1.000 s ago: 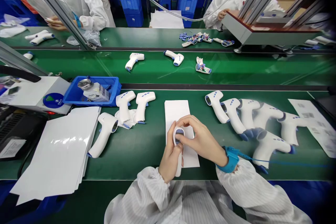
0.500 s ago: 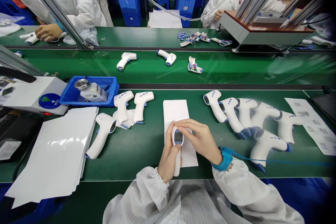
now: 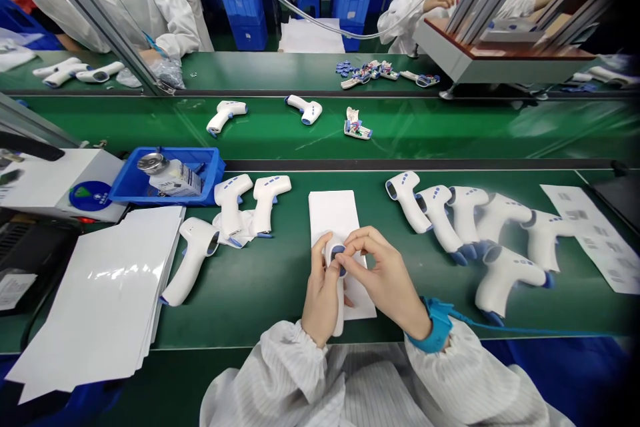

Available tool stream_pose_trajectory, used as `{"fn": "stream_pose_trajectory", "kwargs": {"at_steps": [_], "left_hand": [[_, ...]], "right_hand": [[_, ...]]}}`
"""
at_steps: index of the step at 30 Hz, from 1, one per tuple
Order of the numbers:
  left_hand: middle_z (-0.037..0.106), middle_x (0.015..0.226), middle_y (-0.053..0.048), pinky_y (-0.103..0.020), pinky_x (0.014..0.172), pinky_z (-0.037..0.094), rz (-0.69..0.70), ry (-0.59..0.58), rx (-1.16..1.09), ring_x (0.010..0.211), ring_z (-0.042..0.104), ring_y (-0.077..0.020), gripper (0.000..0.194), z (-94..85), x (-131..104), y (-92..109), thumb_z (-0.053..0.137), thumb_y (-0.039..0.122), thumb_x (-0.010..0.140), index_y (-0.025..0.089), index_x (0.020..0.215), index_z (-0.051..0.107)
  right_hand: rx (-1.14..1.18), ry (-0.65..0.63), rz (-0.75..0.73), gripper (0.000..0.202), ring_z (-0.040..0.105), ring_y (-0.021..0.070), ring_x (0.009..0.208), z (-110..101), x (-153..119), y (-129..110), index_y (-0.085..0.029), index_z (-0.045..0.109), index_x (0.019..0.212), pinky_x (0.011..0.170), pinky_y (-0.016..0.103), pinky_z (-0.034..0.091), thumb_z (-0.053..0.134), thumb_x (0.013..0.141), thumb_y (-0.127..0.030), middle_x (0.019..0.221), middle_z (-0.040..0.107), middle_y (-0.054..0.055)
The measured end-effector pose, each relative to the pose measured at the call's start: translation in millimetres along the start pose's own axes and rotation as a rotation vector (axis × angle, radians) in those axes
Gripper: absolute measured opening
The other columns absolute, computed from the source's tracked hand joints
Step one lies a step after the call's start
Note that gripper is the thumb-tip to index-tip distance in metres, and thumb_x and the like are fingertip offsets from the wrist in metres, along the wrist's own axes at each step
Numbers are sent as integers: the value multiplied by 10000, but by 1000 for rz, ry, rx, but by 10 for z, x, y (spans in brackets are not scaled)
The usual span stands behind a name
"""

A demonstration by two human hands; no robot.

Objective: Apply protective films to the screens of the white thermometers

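Note:
My left hand point(image 3: 319, 297) is wrapped round a white infrared thermometer point(image 3: 339, 317), its handle pointing down toward me. The thermometer's display end faces up, partly covered by my fingers. At that display my right hand point(image 3: 387, 275) is pinched, thumb and fingertips touching it; anything small between them is hidden. A blue wrist strap point(image 3: 434, 325) with a cord is on my right wrist. Beneath both hands lies a white paper pad point(image 3: 333, 210). Several more thermometers point(image 3: 505, 277) rest to the right, and three point(image 3: 193, 260) to the left.
Left are a stack of white sheets point(image 3: 105, 293), a blue tray point(image 3: 215, 177) with a bottle point(image 3: 175, 177), and a white box point(image 3: 75, 180). A printed sheet point(image 3: 585, 233) lies right. Beyond, a green belt point(image 3: 425, 127) carries thermometers and an opened one. Co-workers sit across.
My right thumb and fingers have closed into a pinch over the display, covering more of it. Items on the belt have shifted left. Across the bench, a co-worker's hand has left the thermometers.

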State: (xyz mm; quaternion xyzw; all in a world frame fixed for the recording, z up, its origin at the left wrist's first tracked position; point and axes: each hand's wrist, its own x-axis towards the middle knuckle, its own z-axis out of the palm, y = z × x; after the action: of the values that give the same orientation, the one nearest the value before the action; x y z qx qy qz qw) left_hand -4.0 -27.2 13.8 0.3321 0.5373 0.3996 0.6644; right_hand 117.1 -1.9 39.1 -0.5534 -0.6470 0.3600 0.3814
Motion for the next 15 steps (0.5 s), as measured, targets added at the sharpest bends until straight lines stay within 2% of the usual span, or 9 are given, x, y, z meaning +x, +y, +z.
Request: {"fn": "stream_pose_trajectory", "kwargs": {"at_steps": [3, 5, 7, 9, 12, 14, 15], "left_hand": [[551, 854, -10, -243, 454, 492, -6, -2, -8, 541, 509, -119, 496, 2, -7, 20, 392, 527, 938, 335, 1389, 315], [528, 743, 16, -238, 441, 473, -9, -6, -6, 494, 489, -117, 507, 3, -8, 17, 383, 531, 941, 328, 1398, 303], [493, 656, 40, -232, 438, 457, 5, -9, 9, 448, 459, -108, 514, 4, -8, -1, 374, 530, 945, 313, 1405, 302], [497, 643, 48, -223, 433, 440, 33, -14, 19, 413, 431, -92, 513, -1, -5, -36, 371, 521, 950, 301, 1408, 298], [535, 711, 40, -206, 380, 392, 46, -32, -28, 364, 386, -61, 528, -30, 3, -106, 391, 514, 946, 299, 1410, 263], [552, 777, 26, -194, 346, 358, 37, -55, -86, 344, 361, -41, 567, -61, 10, -139, 445, 510, 926, 297, 1410, 239], [559, 813, 15, -193, 337, 348, 32, -72, -111, 339, 352, -33, 588, -76, 14, -141, 473, 507, 914, 297, 1409, 234]], "right_hand": [[-33, -47, 12, 131, 616, 142, 717, -14, -21, -69, -218, 572, 754, 640, 259, 460, 590, 880, -246, 810, 642, 7], [-106, -58, 37, 126, 602, 127, 576, -18, -44, -88, -226, 552, 791, 553, 248, 430, 569, 898, -288, 688, 637, -22], [-165, -43, 63, 125, 603, 134, 525, -19, -58, -91, -234, 527, 835, 510, 244, 411, 561, 904, -333, 622, 625, -36], [-94, -40, 99, 144, 631, 145, 557, -22, -57, -85, -238, 498, 852, 520, 243, 441, 555, 906, -358, 641, 632, -30], [244, -64, 174, 169, 661, 152, 629, -31, -37, -67, -241, 460, 884, 564, 257, 520, 532, 916, -390, 728, 646, -9], [380, -24, 186, 178, 675, 169, 737, -31, -26, -41, -243, 465, 941, 594, 273, 554, 532, 913, -405, 845, 649, 25], [375, 3, 172, 191, 673, 183, 827, -26, -23, -22, -245, 479, 985, 637, 287, 567, 544, 905, -405, 930, 642, 47]]}}
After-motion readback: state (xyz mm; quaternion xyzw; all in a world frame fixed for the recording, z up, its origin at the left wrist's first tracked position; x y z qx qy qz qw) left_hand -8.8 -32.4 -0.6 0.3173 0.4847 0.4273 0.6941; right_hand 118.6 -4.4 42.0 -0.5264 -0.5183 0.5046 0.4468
